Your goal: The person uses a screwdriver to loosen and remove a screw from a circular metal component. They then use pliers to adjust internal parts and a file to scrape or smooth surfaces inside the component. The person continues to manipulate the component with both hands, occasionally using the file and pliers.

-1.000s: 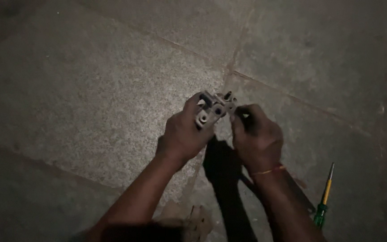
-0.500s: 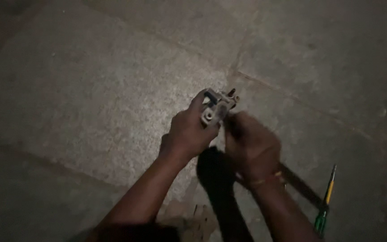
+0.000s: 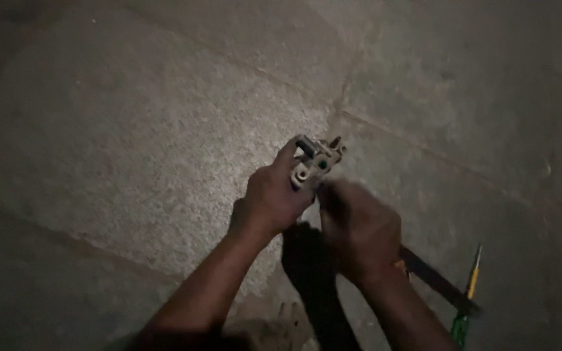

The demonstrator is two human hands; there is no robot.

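My left hand (image 3: 273,198) grips a small grey metal part (image 3: 313,162) with round holes and pins, held up above the stone floor. My right hand (image 3: 359,224) is blurred and sits just below and right of the part, fingers curled near its lower edge. Whether it pinches something small there I cannot tell. A thin band shows at my right wrist.
A screwdriver with a yellow shaft and green handle (image 3: 466,296) lies on the grey stone floor (image 3: 131,130) at the lower right. A dark flat bar (image 3: 434,276) lies beside it. A pale small object (image 3: 287,325) rests between my forearms. Floor joints run diagonally.
My right hand has slid down and away from the top of the metal part to its lower edge. The left hand keeps its hold and has tilted the part slightly.
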